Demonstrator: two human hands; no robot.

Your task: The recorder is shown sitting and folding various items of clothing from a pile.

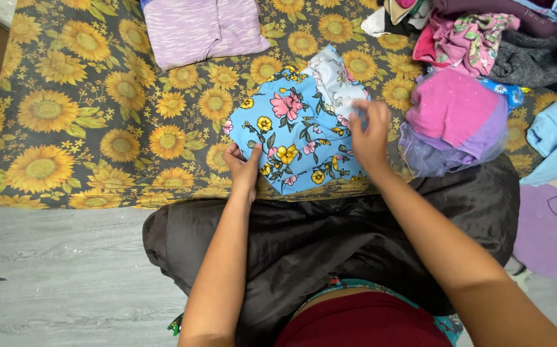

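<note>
I see a small blue cloth (294, 138) with pink and yellow flowers. It looks soft and thin, folded into a lumpy square. It lies on the sunflower mattress (92, 122), right in front of me. My left hand (243, 168) pinches its near left corner, fingers closed on the edge. My right hand (368, 135) presses its right side, fingers bent down on it. A folded, stripy purple cloth (198, 29) lies farther back.
</note>
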